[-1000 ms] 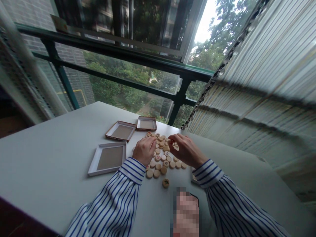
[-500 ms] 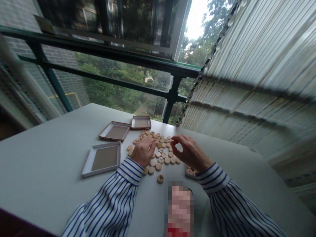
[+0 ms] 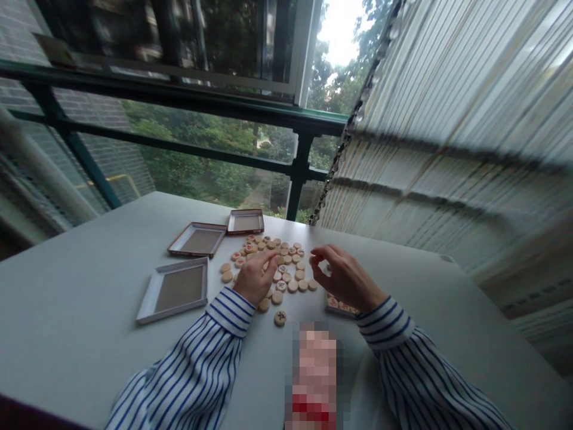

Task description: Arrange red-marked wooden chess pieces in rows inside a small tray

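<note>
Many round wooden Chinese chess pieces (image 3: 280,286) lie loosely spread on the white table, some with red or black characters showing. My left hand (image 3: 256,276) hovers over the left part of the spread, thumb and fingers closed together; what they hold, if anything, is hidden. To the right, my right hand (image 3: 347,276) pinches a pale wooden piece, mostly covered, between thumb and forefinger. Below that hand sits a shallow box (image 3: 342,310) with red-marked pieces lined up in it, partly hidden by the hand and cuff. One black-marked piece (image 3: 280,318) lies apart nearer me.
Three shallow trays or lids stand on the left of the white table (image 3: 89,269): a white one (image 3: 150,292), a brown-edged one (image 3: 197,239) and a smaller one (image 3: 246,221). A blurred, pixelated object (image 3: 316,370) is at the near edge. Railing and window lie beyond.
The view has shifted, so the table things appear farther left. My right hand has moved right, away from the loose pieces and over the box. My left hand stays closed over the spread.
</note>
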Motion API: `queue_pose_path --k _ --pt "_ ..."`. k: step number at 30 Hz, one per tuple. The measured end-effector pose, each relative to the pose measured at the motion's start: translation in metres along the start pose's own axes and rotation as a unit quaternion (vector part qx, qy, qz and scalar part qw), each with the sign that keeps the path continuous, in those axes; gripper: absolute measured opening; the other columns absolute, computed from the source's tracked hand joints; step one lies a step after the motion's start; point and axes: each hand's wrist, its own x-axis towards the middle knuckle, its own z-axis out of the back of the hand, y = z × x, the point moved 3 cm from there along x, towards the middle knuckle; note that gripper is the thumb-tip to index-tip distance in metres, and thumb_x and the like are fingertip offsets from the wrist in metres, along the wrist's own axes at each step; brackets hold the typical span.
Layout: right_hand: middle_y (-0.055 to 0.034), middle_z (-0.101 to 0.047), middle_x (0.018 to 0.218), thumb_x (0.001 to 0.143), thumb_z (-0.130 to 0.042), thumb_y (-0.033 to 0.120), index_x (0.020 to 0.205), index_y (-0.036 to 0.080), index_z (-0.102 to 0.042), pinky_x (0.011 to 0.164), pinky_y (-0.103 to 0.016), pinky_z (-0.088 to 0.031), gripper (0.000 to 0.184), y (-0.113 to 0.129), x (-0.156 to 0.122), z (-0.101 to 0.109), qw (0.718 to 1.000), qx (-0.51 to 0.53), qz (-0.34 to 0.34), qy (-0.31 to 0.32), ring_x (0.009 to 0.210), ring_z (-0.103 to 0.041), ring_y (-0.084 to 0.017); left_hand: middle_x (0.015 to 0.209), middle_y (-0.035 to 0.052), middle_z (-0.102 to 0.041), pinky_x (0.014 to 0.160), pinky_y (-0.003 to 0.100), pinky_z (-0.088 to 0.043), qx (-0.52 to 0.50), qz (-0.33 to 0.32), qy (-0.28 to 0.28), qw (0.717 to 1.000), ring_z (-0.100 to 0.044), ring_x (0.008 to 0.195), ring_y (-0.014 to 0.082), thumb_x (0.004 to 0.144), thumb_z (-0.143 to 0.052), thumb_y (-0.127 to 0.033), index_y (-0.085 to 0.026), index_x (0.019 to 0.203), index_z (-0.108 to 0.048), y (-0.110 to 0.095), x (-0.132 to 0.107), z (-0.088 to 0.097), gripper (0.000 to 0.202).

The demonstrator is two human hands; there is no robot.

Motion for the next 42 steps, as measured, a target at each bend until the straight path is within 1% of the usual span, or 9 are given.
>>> queue_pose_path --k 6,10,17,21,27,30,34,37,42 --pt "-0.0066 -0.059 0.089 0.080 -0.047 0.016 0.099 0.015 -0.051 0.071 -0.029 -0.045 0.019 -0.006 -0.008 0.006 1.000 0.006 -0.010 -0.009 0.078 -0.057 -0.014 0.096 0.0058 -0.067 0.082 0.031 -0.047 -0.028 0.019 0.028 0.999 -0.060 0.092 0.0175 0.085 -0.042 -0.029 -0.017 0.097 -0.061 -0.011 0.000 -0.008 0.026" --pt "-0.0067 -0.059 0.090 0.080 -0.048 0.016 0.100 0.016 -0.051 0.072 -0.030 -0.045 0.020 -0.009 -0.013 0.009 1.000 0.009 -0.015 -0.020 0.079 -0.057 -0.015 0.096 0.0056 -0.067 0.082 0.032 -0.048 -0.043 0.030 0.030 0.998 -0.061 0.091 0.0178 0.085 -0.042 -0.031 -0.017 0.098 -0.062 -0.020 0.000 -0.011 0.027" --pt "-0.0076 -0.059 0.090 0.080 -0.048 0.017 0.100 0.015 -0.051 0.072 -0.031 -0.046 0.020 -0.012 -0.020 0.012 0.999 0.020 -0.030 -0.023 0.079 -0.057 -0.015 0.097 0.0041 -0.067 0.083 0.030 -0.047 -0.070 0.041 0.046 0.996 -0.060 0.093 0.0167 0.084 -0.044 -0.032 -0.018 0.098 -0.063 -0.037 0.001 -0.019 0.027" --pt "-0.0081 -0.059 0.089 0.081 -0.048 0.017 0.100 0.015 -0.051 0.071 -0.031 -0.046 0.019 -0.012 -0.023 0.013 0.999 0.020 -0.030 -0.024 0.077 -0.057 -0.015 0.096 0.0033 -0.067 0.081 0.029 -0.047 -0.093 0.062 0.056 0.992 -0.061 0.090 0.0165 0.085 -0.044 -0.033 -0.019 0.099 -0.063 -0.046 0.002 -0.027 0.027" --pt "-0.0085 -0.059 0.091 0.080 -0.049 0.017 0.101 0.015 -0.051 0.072 -0.030 -0.046 0.021 -0.013 -0.028 0.013 0.999 0.008 -0.027 -0.019 0.080 -0.058 -0.016 0.095 0.0043 -0.067 0.080 0.029 -0.048 -0.166 0.080 0.075 0.980 -0.061 0.089 0.0166 0.084 -0.045 -0.034 -0.018 0.096 -0.063 -0.057 0.001 -0.042 0.027" --pt "-0.0081 -0.060 0.092 0.079 -0.049 0.015 0.101 0.015 -0.051 0.073 -0.030 -0.046 0.021 -0.014 -0.030 0.012 1.000 0.007 -0.019 -0.010 0.081 -0.058 -0.015 0.092 0.0051 -0.067 0.077 0.029 -0.049 -0.227 0.099 0.089 0.965 -0.062 0.085 0.0161 0.084 -0.046 -0.035 -0.017 0.097 -0.062 -0.055 -0.005 -0.052 0.027" --pt "-0.0075 -0.060 0.091 0.080 -0.048 0.015 0.101 0.015 -0.050 0.073 -0.030 -0.045 0.021 -0.014 -0.033 0.010 1.000 0.007 -0.009 0.000 0.081 -0.057 -0.015 0.087 0.0078 -0.068 0.070 0.028 -0.051 -0.327 0.167 0.102 0.925 -0.063 0.078 0.0163 0.082 -0.049 -0.036 -0.013 0.096 -0.061 -0.051 -0.017 -0.062 0.030" --pt "-0.0069 -0.060 0.090 0.080 -0.049 0.014 0.101 0.015 -0.050 0.072 -0.029 -0.045 0.021 -0.014 -0.034 0.008 1.000 0.009 0.000 0.010 0.081 -0.057 -0.015 0.084 0.0094 -0.068 0.069 0.027 -0.050 -0.364 0.200 0.109 0.903 -0.063 0.075 0.0159 0.079 -0.053 -0.036 -0.011 0.094 -0.061 -0.051 -0.022 -0.063 0.031" --pt "-0.0067 -0.061 0.089 0.082 -0.048 0.015 0.100 0.016 -0.050 0.073 -0.029 -0.044 0.019 -0.010 -0.034 0.005 1.000 0.005 0.007 0.019 0.082 -0.057 -0.015 0.082 0.0080 -0.068 0.067 0.026 -0.050 -0.404 0.235 0.095 0.879 -0.062 0.070 0.0143 0.074 -0.060 -0.034 -0.011 0.093 -0.062 -0.051 -0.022 -0.060 0.030"
